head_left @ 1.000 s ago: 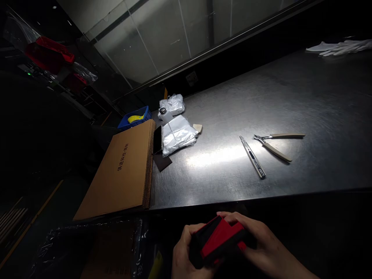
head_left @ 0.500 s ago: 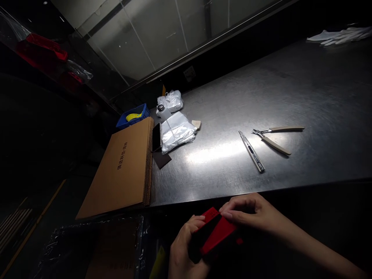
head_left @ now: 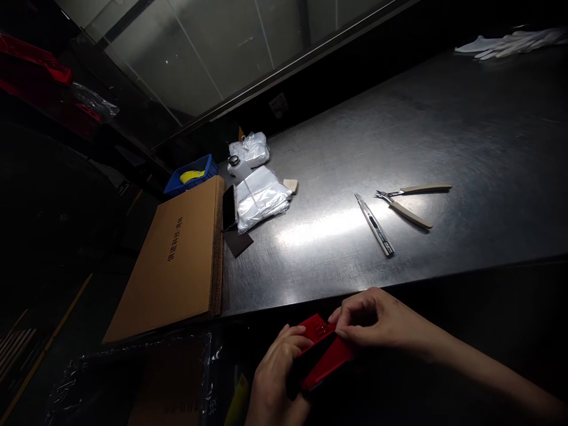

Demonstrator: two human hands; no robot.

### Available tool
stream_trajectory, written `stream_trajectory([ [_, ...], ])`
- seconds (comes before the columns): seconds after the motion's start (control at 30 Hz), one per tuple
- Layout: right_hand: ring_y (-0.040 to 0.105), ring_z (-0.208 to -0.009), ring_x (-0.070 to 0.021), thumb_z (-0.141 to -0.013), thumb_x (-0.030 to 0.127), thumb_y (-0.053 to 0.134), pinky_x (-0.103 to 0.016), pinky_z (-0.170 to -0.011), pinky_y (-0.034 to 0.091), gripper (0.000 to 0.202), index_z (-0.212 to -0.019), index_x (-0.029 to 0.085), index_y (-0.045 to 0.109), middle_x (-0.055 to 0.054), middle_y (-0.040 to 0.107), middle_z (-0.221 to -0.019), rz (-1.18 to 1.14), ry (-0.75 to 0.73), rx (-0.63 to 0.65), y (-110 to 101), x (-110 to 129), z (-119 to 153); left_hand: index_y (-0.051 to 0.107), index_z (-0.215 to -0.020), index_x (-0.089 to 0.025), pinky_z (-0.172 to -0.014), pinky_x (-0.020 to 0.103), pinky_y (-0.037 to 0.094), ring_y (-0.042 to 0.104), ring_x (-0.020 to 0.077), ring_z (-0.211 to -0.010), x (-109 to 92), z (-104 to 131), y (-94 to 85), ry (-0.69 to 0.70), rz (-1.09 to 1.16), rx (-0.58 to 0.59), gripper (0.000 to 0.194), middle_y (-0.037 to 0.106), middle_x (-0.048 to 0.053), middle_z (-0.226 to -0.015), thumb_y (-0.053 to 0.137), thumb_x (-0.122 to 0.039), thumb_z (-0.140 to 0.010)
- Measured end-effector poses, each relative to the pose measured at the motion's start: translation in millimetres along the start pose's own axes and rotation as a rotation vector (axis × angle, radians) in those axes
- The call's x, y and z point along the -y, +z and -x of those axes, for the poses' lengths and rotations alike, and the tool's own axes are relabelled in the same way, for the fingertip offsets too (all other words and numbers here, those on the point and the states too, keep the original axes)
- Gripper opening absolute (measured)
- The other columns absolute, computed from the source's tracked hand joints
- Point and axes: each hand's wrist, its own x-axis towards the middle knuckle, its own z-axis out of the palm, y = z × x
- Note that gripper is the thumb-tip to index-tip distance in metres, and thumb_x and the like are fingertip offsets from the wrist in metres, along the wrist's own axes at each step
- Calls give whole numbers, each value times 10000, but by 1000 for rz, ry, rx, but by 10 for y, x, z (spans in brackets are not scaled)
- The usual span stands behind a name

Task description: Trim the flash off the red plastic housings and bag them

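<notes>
Just in front of the bench edge, my left hand (head_left: 276,374) is wrapped round a red and black plastic part (head_left: 327,360), fingers over its far side and thumb beneath. My right hand (head_left: 370,319) is closed in a pinch at the part's upper right edge, thumb against forefinger. Small openings show in the red face near those fingertips. Whether a smaller piece sits in the pinch cannot be seen. Beyond the hands, a snap-off utility knife (head_left: 375,226) lies on the metal bench (head_left: 310,269). Right of the knife are spread side cutters (head_left: 410,214) with beige handles.
A stack of flat cardboard (head_left: 177,260) covers the bench's left end. Beside it are a phone (head_left: 229,207), clear plastic bags (head_left: 261,198), a pump bottle (head_left: 239,168) and a blue bin (head_left: 202,168). White gloves (head_left: 506,45) lie far right. A plastic-lined box (head_left: 168,378) stands lower left.
The view has shifted slightly, so the bench things sit a little further left. The red part has tilted in my hands, showing more of its face; my right fingers remain at its edge.
</notes>
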Motion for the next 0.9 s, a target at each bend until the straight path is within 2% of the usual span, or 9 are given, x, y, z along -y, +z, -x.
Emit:
stream_trajectory([
  [0.07,716,-889,-273,-691,308,716,-347,-787,518,135,-626,191,738,-62,786,-835,-3,-4,-20,28,8,16,571,-1191,-275,-1095,449,497,692,264,-1156,2,3,-14,-3,7,18,536,757,34,-1106,633,0,-734],
  [0.13,718,-861,-269,-691,298,701,-355,-783,519,135,-615,187,713,-73,786,-843,-29,3,-43,68,-2,29,588,-1201,-284,-1075,408,512,692,258,-1156,-18,12,1,-62,75,8,531,754,37,-1152,673,-29,-744],
  [0.23,721,-845,-259,-719,370,698,-355,-779,528,205,-641,180,692,-91,785,-886,-108,16,-56,113,-42,26,631,-1168,-289,-966,326,564,711,245,-1102,-89,15,61,-224,227,-49,475,747,39,-1186,744,-104,-745],
  [0.33,721,-852,-249,-740,472,722,-344,-784,532,305,-698,170,711,-96,781,-902,-183,22,-30,112,-90,7,666,-1098,-264,-870,295,579,741,220,-964,-174,-11,108,-366,319,-80,378,760,39,-1137,760,-151,-751],
  [0.4,717,-806,-233,-744,498,747,-324,-743,530,340,-719,159,727,-90,775,-851,-217,34,-1,94,-120,-3,678,-1061,-248,-848,292,577,745,211,-905,-212,-34,115,-421,337,-85,343,766,44,-1119,773,-172,-740],
  [0.5,698,-715,-192,-762,501,760,-286,-674,519,349,-752,152,750,-64,759,-772,-258,56,26,69,-154,-8,685,-1022,-229,-838,290,572,742,227,-926,-225,-49,107,-464,344,-90,321,765,60,-1127,775,-182,-718],
  [0.73,678,-671,-159,-754,511,774,-256,-652,511,352,-760,159,764,-35,741,-736,-270,77,60,30,-169,-38,682,-1064,-242,-888,314,568,727,246,-1008,-167,-10,117,-417,308,-82,340,760,55,-1120,746,-182,-735],
  [0.9,671,-647,-172,-693,499,790,-264,-614,501,348,-678,158,728,-39,728,-689,-191,72,52,24,-194,-68,666,-1121,-255,-979,362,553,702,273,-1122,-75,18,59,-245,168,-49,385,760,70,-1163,739,-148,-758],
])
